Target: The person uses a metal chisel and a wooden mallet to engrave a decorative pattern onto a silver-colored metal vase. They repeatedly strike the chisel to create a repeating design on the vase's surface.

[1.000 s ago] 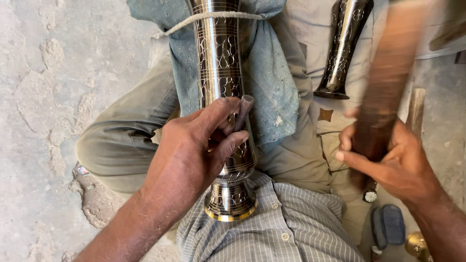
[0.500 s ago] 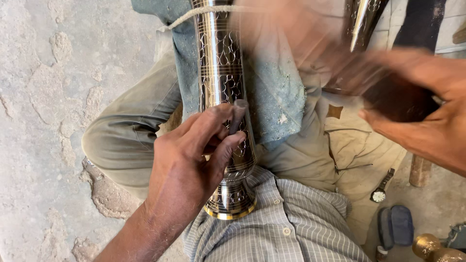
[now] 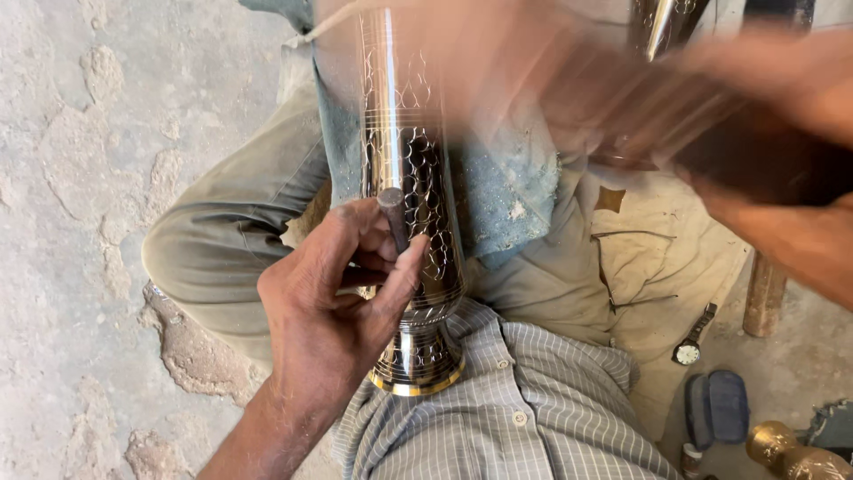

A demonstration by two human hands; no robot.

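A tall engraved metal vase (image 3: pixel 410 178), dark with shiny cut patterns and a brass-rimmed foot, lies along my lap with its foot against my striped shirt. My left hand (image 3: pixel 333 307) pinches a short metal chisel (image 3: pixel 392 218) whose tip rests on the vase's side. My right hand (image 3: pixel 782 169) is a blur at the upper right, closed around a brown wooden mallet (image 3: pixel 640 107) that streaks across the vase's upper part.
A blue cloth (image 3: pixel 506 191) lies under the vase on my knee. A second dark vase (image 3: pixel 662 22) stands at the top right. A wristwatch (image 3: pixel 691 342), a small blue case (image 3: pixel 716 407), a wooden handle (image 3: pixel 764 298) and a brass piece (image 3: pixel 786 449) lie on the rough concrete floor at right.
My right hand has swung the wooden mallet up and then across toward the chisel, turning into a blur. My left hand keeps the chisel on the vase, shifted slightly.
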